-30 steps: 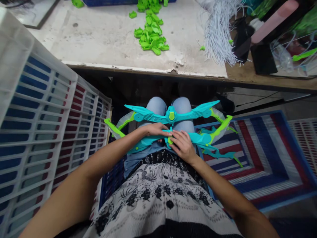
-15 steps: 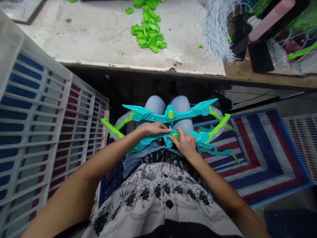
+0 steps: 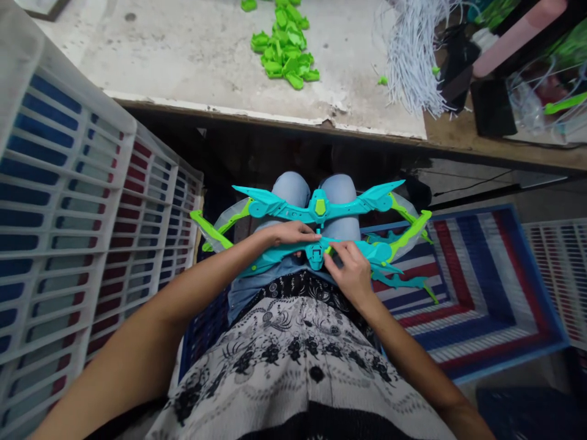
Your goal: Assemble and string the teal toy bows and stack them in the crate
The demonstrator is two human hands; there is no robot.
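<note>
Two teal toy bows lie across my lap. The farther bow [image 3: 293, 211] has a green piece [image 3: 320, 208] at its middle and green, clear-edged arms at both ends. On the nearer bow [image 3: 315, 259], the central hub shows a square recess. My left hand [image 3: 295, 233] lies over this bow just left of the hub, gripping it with the fingertips at the centre. Right of the hub, my right hand [image 3: 351, 267] pinches a small green plastic piece [image 3: 328, 250] between thumb and fingers, partly covered by them.
A pile of green plastic pieces [image 3: 287, 55] lies on the worktable [image 3: 183, 61]. White strings [image 3: 413, 61] and a black phone-like object [image 3: 493, 109] are to its right. A white crate [image 3: 132, 131] stands at left. At right, a striped lined crate [image 3: 495, 293] contains more teal bow parts [image 3: 398, 280].
My right hand has drawn the green piece slightly away from the nearer bow's hub, whose recess now shows. My left hand stays on the bow. The view has shifted slightly.
</note>
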